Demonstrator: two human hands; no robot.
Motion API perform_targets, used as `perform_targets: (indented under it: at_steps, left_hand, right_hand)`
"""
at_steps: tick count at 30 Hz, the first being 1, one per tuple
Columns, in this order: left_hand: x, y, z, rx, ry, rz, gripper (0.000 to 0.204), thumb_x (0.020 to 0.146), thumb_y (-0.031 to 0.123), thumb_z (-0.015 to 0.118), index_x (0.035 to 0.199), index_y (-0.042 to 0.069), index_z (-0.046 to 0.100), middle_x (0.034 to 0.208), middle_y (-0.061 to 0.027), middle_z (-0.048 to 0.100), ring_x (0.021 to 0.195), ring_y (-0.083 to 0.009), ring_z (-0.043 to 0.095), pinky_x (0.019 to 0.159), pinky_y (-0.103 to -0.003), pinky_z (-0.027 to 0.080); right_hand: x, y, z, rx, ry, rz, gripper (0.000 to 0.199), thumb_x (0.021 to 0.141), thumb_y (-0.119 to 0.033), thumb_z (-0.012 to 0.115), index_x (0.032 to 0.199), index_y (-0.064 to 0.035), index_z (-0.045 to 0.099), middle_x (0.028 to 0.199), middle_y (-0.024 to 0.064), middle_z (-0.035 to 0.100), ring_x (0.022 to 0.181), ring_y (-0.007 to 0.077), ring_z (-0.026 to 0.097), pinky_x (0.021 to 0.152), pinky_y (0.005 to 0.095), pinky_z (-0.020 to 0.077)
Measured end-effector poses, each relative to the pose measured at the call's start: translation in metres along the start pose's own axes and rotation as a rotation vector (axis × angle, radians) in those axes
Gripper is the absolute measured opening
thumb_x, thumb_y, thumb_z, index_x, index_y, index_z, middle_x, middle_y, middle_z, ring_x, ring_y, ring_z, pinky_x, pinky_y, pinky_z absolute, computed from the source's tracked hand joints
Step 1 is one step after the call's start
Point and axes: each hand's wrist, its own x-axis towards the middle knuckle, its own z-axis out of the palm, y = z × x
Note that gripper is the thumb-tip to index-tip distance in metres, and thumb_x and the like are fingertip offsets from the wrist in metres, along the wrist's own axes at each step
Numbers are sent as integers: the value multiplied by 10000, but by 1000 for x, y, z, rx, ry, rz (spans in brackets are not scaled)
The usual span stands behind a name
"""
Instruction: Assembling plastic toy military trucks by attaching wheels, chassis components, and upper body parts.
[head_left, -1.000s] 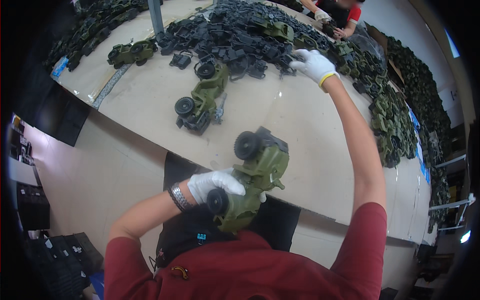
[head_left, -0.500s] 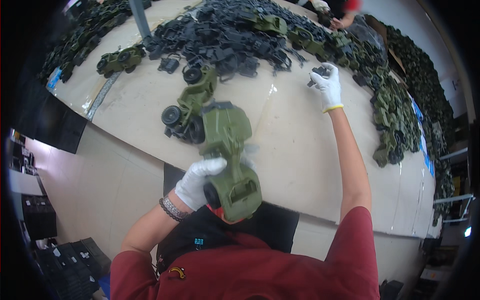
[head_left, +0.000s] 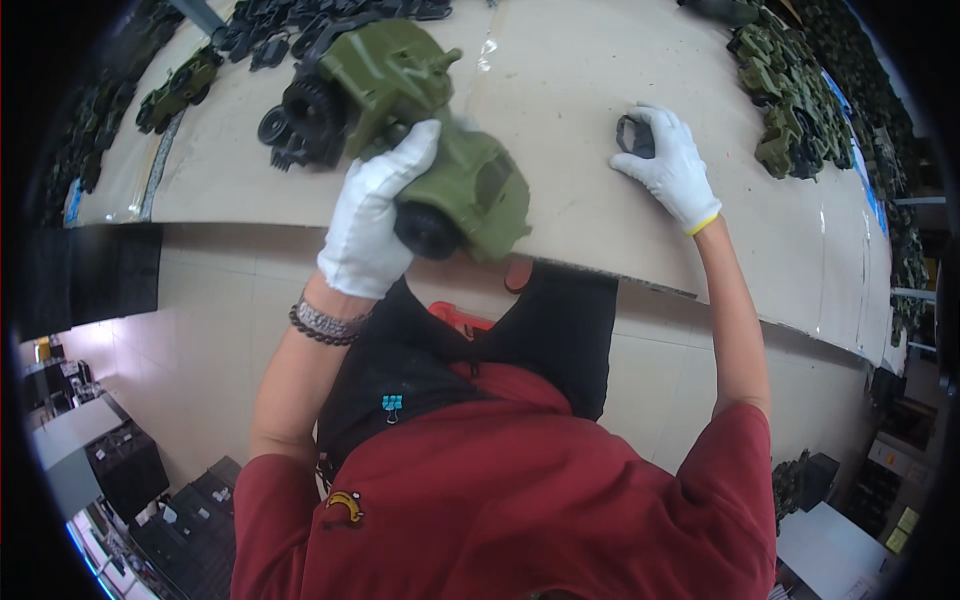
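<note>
My left hand (head_left: 372,215), in a white glove, is closed round the middle of a green toy jeep (head_left: 485,185) with black wheels. It holds the jeep tilted above the table's front edge. My right hand (head_left: 680,170), also gloved, pinches a small dark grey plastic part (head_left: 638,137) between thumb and fingers. That part is over the tabletop, to the right of the jeep; the fingers cover some of it. Just behind the held jeep, and partly hidden by it, a second toy vehicle shows a black wheel (head_left: 273,126).
A pale cardboard-covered table (head_left: 570,200) spans the view. Dark grey parts (head_left: 270,50) lie heaped at its far side. One green toy jeep (head_left: 180,88) rests at the left; several more green jeeps (head_left: 790,110) line the right. Black crates (head_left: 195,520) stand at the lower left.
The view has tilted down toward my body. My left hand has raised and turned the jeep, away from my lap. My right hand still holds the grey part, now turned in the fingers.
</note>
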Motion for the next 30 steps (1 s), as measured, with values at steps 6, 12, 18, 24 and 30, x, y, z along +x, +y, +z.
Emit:
perform_targets:
  at_steps: [6,12,18,24,30]
  left_hand:
    - [-4,-15,5,95,211,146,348,1012,252,618,1249,-4,616,1148,-85,680,1034,-169,672,904,-330,557]
    - [-25,-11,14,108,205,187,352,1009,244,626,1266,4,615,1146,-79,678,1013,-153,662,889,-301,545]
    - [-33,-7,15,27,200,201,328,972,203,675,1235,13,630,1120,-53,685,995,-131,652,882,-282,529]
    - [-38,-1,28,344,219,387,405,875,72,763,1246,3,617,1180,-60,674,1072,-150,636,951,-305,511]
    - [-35,-12,19,364,137,407,384,879,46,760,1237,10,627,1184,-67,674,1070,-139,636,946,-299,516]
  right_hand:
    - [-2,-58,-13,215,-2,35,528,746,-270,824,1214,-95,651,1190,122,648,1141,335,578,983,405,485]
    - [-21,-169,-12,623,120,-182,621,750,-331,836,1292,-90,654,1228,118,640,1051,276,613,918,366,510]
    - [-24,-176,-1,686,118,-228,613,816,-340,784,1350,-88,617,1235,118,638,1069,289,590,927,371,494]
    - [-28,-176,-12,476,50,-372,667,907,-399,678,1439,-36,505,1295,157,618,1035,334,569,943,396,470]
    - [-26,-168,-11,328,31,-449,827,936,-636,480,1406,44,469,1318,209,594,907,414,576,837,451,489]
